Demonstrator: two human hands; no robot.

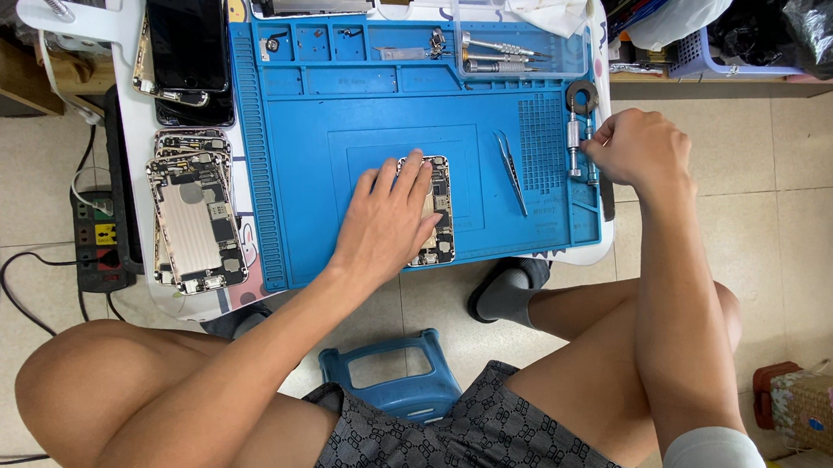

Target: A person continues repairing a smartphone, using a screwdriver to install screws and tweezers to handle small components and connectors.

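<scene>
Left hand (390,216) flat on opened phone (435,210), right hand (630,150) gripping screwdriver (573,145)

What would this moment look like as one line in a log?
left hand: flat on opened phone | right hand: at silver screwdriver | tweezers: lying between | surface: blue mat

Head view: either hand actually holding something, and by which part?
Left hand lies flat on the opened phone, pressing its left side, no grip. Right hand closes on a screwdriver at the mat's right edge; exact hold hidden.
</scene>
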